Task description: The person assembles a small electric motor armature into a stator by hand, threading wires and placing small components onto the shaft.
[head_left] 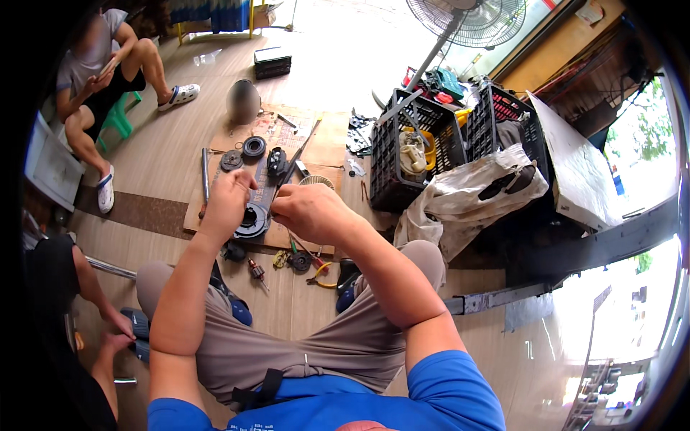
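Observation:
Both hands are raised over a cardboard sheet (pixel 330 147), close together with a small gap between them. My left hand (pixel 231 200) is closed, thumb and fingers pressed together. My right hand (pixel 310 212) is also closed, its fingertips pinched toward the left one. Anything in the fingers is too small to make out. Below the hands sits a round metal housing (pixel 251 221) with a dark centre, partly covered by them. Farther off on the cardboard lie a black ring (pixel 254 147), a toothed disc (pixel 231 160) and a black machine part (pixel 277 161).
On the floor before my feet lie a motor armature (pixel 256 271), a black round part (pixel 300 261) and yellow-handled pliers (pixel 320 276). Black crates (pixel 384 169), a stained cloth (pixel 467 197) and a fan (pixel 471 21) stand right. A person (pixel 97 79) sits far left; another's legs are nearer.

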{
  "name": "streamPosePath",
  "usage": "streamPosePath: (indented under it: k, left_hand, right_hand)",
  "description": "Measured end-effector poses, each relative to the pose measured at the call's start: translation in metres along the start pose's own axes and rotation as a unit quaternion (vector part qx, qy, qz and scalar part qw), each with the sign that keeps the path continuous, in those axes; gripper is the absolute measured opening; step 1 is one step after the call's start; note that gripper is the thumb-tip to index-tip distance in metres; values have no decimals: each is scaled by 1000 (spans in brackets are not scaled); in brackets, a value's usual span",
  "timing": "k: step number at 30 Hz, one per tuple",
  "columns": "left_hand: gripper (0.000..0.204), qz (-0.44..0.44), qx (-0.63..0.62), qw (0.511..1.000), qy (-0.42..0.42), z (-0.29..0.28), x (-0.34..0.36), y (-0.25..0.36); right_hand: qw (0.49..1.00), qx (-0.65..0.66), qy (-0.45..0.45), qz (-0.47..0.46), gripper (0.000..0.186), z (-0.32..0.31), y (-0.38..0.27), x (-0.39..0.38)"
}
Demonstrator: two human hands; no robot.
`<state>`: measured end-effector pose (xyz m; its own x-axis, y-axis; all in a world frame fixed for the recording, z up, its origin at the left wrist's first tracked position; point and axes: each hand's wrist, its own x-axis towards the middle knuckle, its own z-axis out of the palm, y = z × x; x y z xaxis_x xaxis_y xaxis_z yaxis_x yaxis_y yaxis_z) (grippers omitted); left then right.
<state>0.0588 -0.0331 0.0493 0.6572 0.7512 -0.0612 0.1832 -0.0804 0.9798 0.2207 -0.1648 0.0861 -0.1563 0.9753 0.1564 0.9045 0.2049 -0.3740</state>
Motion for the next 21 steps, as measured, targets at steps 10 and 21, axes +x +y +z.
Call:
streamPosePath:
  k: [10,21]
  left_hand:
    - [35,-88,-82,952,-282,14,-20,23]
    - [25,-25,-100,958,-269,23,-14,-7]
  right_hand:
    - [995,24,91,-14,17,-9,21,-10]
    - [984,60,163,-37,11,-7,23,-11]
